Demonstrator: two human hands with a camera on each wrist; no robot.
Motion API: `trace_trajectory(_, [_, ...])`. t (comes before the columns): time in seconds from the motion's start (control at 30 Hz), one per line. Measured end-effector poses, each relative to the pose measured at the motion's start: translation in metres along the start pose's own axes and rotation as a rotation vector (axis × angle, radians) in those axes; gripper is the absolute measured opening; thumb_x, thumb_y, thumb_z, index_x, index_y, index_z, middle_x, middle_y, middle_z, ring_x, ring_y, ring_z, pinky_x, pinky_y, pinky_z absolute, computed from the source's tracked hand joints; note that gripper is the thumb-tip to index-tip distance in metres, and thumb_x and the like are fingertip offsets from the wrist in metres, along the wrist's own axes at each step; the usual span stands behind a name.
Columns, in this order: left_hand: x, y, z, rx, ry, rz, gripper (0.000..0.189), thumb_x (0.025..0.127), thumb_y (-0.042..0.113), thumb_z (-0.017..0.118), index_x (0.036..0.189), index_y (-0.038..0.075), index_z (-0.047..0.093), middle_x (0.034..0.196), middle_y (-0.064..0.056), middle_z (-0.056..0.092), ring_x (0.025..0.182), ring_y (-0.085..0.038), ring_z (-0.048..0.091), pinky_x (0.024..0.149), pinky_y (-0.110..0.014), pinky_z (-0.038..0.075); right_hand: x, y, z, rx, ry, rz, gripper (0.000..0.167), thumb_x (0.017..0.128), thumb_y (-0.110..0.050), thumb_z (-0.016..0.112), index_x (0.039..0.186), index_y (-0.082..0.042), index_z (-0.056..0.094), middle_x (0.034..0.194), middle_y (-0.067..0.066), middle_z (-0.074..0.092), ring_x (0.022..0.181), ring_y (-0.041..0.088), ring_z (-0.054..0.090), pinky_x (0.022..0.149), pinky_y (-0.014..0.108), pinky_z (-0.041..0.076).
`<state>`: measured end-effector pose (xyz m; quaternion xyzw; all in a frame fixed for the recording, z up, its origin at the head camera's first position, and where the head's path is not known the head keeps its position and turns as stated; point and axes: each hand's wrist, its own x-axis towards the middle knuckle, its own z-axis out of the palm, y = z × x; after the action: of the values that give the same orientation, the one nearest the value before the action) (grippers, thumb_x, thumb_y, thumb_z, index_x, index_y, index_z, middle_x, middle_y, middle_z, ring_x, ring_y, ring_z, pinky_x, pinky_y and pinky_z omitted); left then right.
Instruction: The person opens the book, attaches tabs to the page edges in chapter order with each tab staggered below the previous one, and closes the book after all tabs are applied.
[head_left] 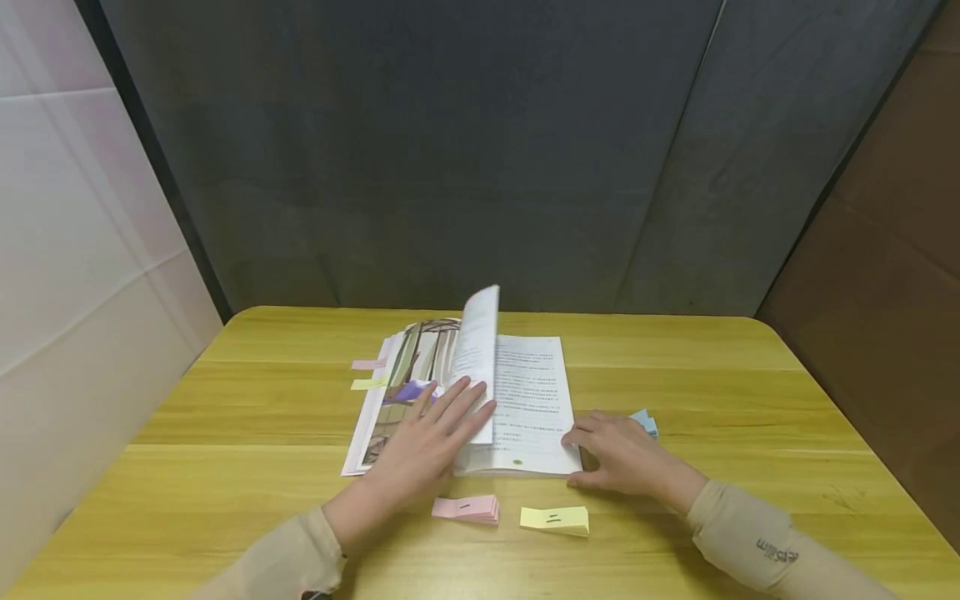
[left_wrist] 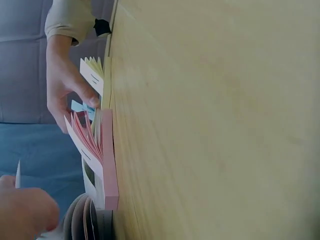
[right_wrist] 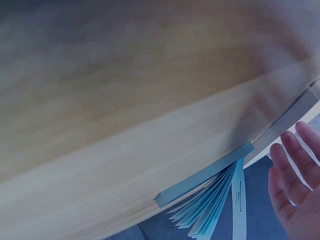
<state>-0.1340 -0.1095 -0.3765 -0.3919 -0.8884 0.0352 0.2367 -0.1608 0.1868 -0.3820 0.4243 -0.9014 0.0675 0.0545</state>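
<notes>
An open book (head_left: 528, 392) lies on the table, with a picture on its left page and printed text on the right. One page (head_left: 477, 346) stands raised near the spine. My left hand (head_left: 438, 433) lies across the left side and this raised page, fingers extended and spread. At the book's lower right edge is my right hand (head_left: 618, 450), its fingers loosely bent and its thumb by the corner. In the right wrist view, that hand's fingers (right_wrist: 295, 165) appear relaxed beside the book. A pink tab (head_left: 367, 364) and a yellow tab (head_left: 367, 384) stick out on the left.
In front of the book sit a pink sticky-note pad (head_left: 467, 508) and a yellow pad (head_left: 555, 520), both with dark marks. A blue pad (right_wrist: 205, 175) with fanned sheets is beyond the right hand. Dark cloth (head_left: 450, 150) hangs behind the wooden table (head_left: 247, 400).
</notes>
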Motion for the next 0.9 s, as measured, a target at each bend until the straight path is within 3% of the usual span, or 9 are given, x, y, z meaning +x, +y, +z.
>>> trace_trajectory(0.13, [-0.001,-0.002,0.000,0.062,-0.025,-0.001,0.088,0.063,0.008,0.062,0.140,0.012,0.019,0.146,-0.010,0.000,0.131,-0.028,0.000,0.099,-0.054,0.004,0.000,0.000,0.000,0.001,-0.002,-0.002,0.043,0.071,-0.045,0.066,0.100,-0.013,0.062,0.095,-0.006,0.054,0.087,0.013,0.051,0.070,0.032,0.044])
trace_trajectory(0.27, [-0.002,-0.003,0.001,0.079,-0.063,-0.018,0.081,0.067,0.009,0.062,0.139,0.015,0.025,0.146,-0.008,0.006,0.131,-0.026,0.003,0.098,-0.055,0.001,0.000,0.001,0.000,0.002,-0.003,-0.004,0.042,0.071,-0.044,0.066,0.100,-0.013,0.062,0.094,-0.006,0.054,0.086,0.013,0.051,0.070,0.032,0.044])
trace_trajectory(0.33, [-0.003,-0.002,0.002,0.036,-0.074,-0.024,0.074,0.067,0.009,0.062,0.136,0.015,0.033,0.142,-0.008,0.021,0.129,-0.026,0.016,0.099,-0.053,0.008,0.000,0.001,0.000,-0.001,-0.002,-0.005,0.042,0.071,-0.044,0.066,0.100,-0.013,0.062,0.095,-0.005,0.055,0.086,0.013,0.051,0.070,0.032,0.044])
trace_trajectory(0.43, [-0.004,0.000,0.004,-0.047,-0.083,-0.035,0.051,0.070,0.008,0.060,0.120,0.012,0.052,0.126,-0.008,0.047,0.118,-0.025,0.038,0.094,-0.044,0.030,0.000,0.001,0.000,-0.003,-0.002,-0.007,0.042,0.071,-0.044,0.066,0.100,-0.013,0.062,0.095,-0.005,0.055,0.087,0.013,0.052,0.071,0.033,0.044])
trace_trajectory(0.5, [-0.005,0.002,0.006,-0.091,-0.076,-0.051,0.033,0.070,0.008,0.058,0.103,0.010,0.060,0.113,-0.009,0.056,0.106,-0.026,0.050,0.079,-0.039,0.045,0.000,0.001,0.001,-0.003,0.001,-0.010,0.042,0.071,-0.044,0.066,0.100,-0.013,0.062,0.095,-0.005,0.055,0.087,0.014,0.052,0.072,0.033,0.044])
trace_trajectory(0.6, [-0.003,0.006,0.008,-0.093,-0.057,-0.081,0.007,0.075,0.016,0.055,0.079,0.012,0.059,0.094,-0.004,0.060,0.087,-0.022,0.056,0.053,-0.032,0.048,-0.001,0.001,0.001,-0.006,0.004,-0.012,0.042,0.071,-0.044,0.066,0.099,-0.013,0.062,0.094,-0.005,0.055,0.088,0.014,0.052,0.073,0.033,0.044])
trace_trajectory(0.67, [0.000,0.008,0.009,-0.085,-0.047,-0.100,0.016,0.078,0.028,0.055,0.072,0.014,0.055,0.080,-0.001,0.055,0.073,-0.018,0.054,0.042,-0.027,0.042,0.000,0.001,0.001,-0.009,0.008,-0.013,0.041,0.071,-0.044,0.067,0.099,-0.013,0.063,0.094,-0.005,0.055,0.087,0.014,0.052,0.072,0.032,0.044])
trace_trajectory(0.77, [0.005,0.011,0.011,-0.065,-0.060,-0.120,0.034,0.076,0.047,0.056,0.068,0.015,0.051,0.067,0.003,0.042,0.060,-0.014,0.043,0.036,-0.023,0.031,0.000,0.002,0.001,-0.010,0.011,-0.013,0.041,0.071,-0.043,0.067,0.099,-0.013,0.063,0.093,-0.005,0.055,0.087,0.013,0.052,0.072,0.032,0.044])
trace_trajectory(0.9, [0.012,0.012,0.010,-0.046,-0.121,-0.147,0.043,0.071,0.055,0.057,0.067,0.014,0.050,0.065,0.002,0.038,0.058,-0.015,0.039,0.036,-0.025,0.030,0.000,0.001,0.001,-0.006,0.009,-0.012,0.042,0.072,-0.044,0.066,0.099,-0.013,0.062,0.094,-0.005,0.055,0.089,0.014,0.052,0.074,0.033,0.044])
